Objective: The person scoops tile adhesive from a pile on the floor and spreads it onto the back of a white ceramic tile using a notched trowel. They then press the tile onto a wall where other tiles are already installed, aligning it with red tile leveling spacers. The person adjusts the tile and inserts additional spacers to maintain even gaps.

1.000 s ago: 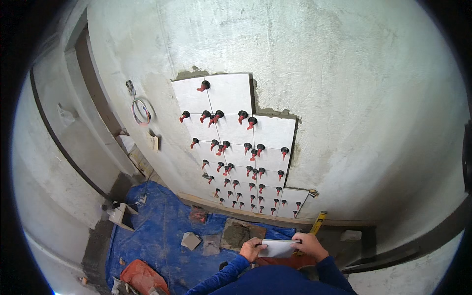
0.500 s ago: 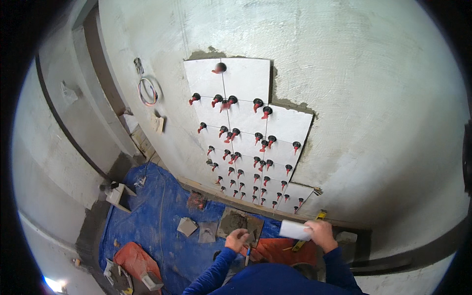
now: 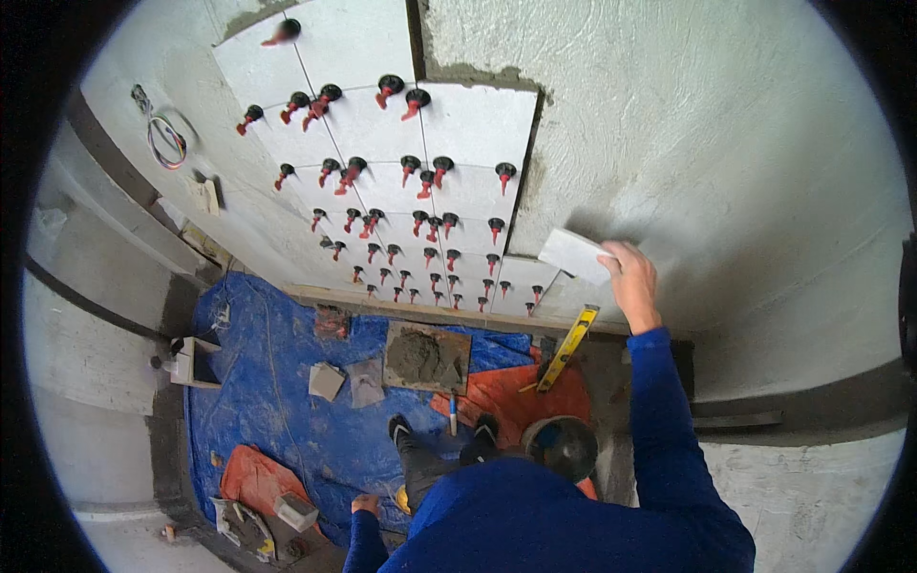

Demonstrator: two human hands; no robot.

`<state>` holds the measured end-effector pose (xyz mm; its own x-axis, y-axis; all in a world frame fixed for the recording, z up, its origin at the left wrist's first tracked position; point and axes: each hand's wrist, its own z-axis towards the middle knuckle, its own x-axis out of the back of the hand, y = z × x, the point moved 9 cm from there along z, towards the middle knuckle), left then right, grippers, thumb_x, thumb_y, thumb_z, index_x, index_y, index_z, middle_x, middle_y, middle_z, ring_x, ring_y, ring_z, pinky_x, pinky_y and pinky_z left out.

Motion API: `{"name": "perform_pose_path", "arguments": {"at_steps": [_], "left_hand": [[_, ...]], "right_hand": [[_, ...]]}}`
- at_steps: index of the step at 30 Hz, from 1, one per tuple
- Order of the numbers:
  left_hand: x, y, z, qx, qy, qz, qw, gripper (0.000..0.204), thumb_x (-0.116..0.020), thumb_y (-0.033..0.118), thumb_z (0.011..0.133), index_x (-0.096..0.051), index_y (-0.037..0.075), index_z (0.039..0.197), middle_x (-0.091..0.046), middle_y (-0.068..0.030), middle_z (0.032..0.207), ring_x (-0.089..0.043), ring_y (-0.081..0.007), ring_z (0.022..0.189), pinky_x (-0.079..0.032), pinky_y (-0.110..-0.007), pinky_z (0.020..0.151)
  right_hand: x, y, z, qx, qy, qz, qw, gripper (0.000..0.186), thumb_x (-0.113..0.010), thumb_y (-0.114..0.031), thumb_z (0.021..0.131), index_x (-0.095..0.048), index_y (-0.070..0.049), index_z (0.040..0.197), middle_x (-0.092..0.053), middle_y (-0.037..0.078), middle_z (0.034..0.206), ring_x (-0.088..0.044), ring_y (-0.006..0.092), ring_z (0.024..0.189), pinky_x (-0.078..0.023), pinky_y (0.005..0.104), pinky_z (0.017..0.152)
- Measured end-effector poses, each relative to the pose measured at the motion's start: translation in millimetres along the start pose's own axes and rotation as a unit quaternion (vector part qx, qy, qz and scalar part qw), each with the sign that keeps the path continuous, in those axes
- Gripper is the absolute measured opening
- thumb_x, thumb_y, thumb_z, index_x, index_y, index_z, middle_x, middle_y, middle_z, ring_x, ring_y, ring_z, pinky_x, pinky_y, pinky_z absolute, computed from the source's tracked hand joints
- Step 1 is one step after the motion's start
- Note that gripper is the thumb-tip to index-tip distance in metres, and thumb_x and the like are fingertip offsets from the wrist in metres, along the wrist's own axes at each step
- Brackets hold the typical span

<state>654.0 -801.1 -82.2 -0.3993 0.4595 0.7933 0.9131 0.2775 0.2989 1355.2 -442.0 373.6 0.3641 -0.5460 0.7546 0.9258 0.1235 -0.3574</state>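
My right hand [image 3: 630, 282] is closed on one end of a white tile piece [image 3: 578, 254], holding it up against or just off the bare plaster wall; the gap cannot be judged. This piece is beside the lower right edge of the tiled area [image 3: 476, 122]. Black and red levelling clips [image 3: 417, 102] stick out along the tile joints. Low at my left side, my left hand [image 3: 365, 504] hangs near a yellow round object [image 3: 403, 498] by my waist. Its fingers are too small and partly hidden to read.
A yellow spirit level [image 3: 567, 350] leans below my right hand, near a dark bucket [image 3: 564, 449]. Mortar [image 3: 417, 357] lies heaped on a board over the blue tarp [image 3: 277, 382]. A blue-and-white marker-like tool [image 3: 453, 415] is near my feet. Loose wires [image 3: 168, 143] hang from the wall.
My right hand has raised the tile piece from low in front of me up to the wall. My left hand has dropped back to my left side. The view has shifted right.
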Motion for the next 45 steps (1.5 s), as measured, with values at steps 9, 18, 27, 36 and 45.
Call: {"name": "perform_pose_path", "arguments": {"at_steps": [9,18,27,36,45], "left_hand": [[-2,-22,-69,0.268,0.022,-0.400,0.876,0.030,-0.076,0.022,0.090,-0.074,0.000,0.110,-0.075,-0.0107,0.088,-0.075,-0.0248,0.075,-0.058,-0.039,0.058],[24,-32,-84,0.251,0.073,-0.409,0.874,0.032,-0.076,0.024,0.091,-0.074,0.002,0.114,-0.076,-0.0096,0.094,-0.074,-0.0210,0.076,-0.058,-0.039,0.062],[26,-28,-104,0.200,0.040,-0.241,0.949,0.027,-0.074,0.032,0.089,-0.079,0.006,0.091,-0.075,-0.0086,0.080,-0.072,-0.0186,0.068,-0.059,-0.036,0.065],[10,-7,-38,0.229,0.035,-0.116,0.966,0.046,-0.070,0.054,0.081,-0.082,0.014,0.099,-0.080,-0.0100,0.100,-0.076,-0.0298,0.096,-0.059,-0.044,0.090],[55,-7,79,0.155,-0.014,-0.136,0.978,0.053,-0.069,0.055,0.088,-0.079,0.007,0.108,-0.077,-0.0174,0.108,-0.073,-0.0341,0.101,-0.057,-0.045,0.091]], "right_hand": [[-87,18,21,0.028,-0.034,0.009,0.999,0.021,-0.073,-0.023,0.091,-0.077,-0.009,0.106,-0.075,0.014,0.102,-0.070,0.0353,0.100,-0.055,0.0475,0.083],[-123,18,23,0.035,-0.043,0.017,0.998,0.021,-0.070,-0.023,0.092,-0.078,-0.011,0.108,-0.075,0.012,0.104,-0.070,0.0338,0.100,-0.056,0.0473,0.086],[-110,23,6,0.015,-0.050,0.035,0.998,0.023,-0.063,-0.019,0.098,-0.077,-0.009,0.113,-0.076,0.016,0.111,-0.071,0.0364,0.105,-0.055,0.0462,0.091],[-15,-161,-5,0.143,-0.162,0.182,0.959,0.021,-0.079,-0.014,0.083,-0.077,-0.002,0.100,-0.076,0.018,0.096,-0.072,0.0376,0.087,-0.055,0.0446,0.078],[168,-350,131,0.280,0.097,0.149,0.943,0.018,-0.075,-0.010,0.088,-0.075,0.001,0.103,-0.070,0.018,0.095,-0.068,0.0361,0.085,-0.054,0.0406,0.076]]}}
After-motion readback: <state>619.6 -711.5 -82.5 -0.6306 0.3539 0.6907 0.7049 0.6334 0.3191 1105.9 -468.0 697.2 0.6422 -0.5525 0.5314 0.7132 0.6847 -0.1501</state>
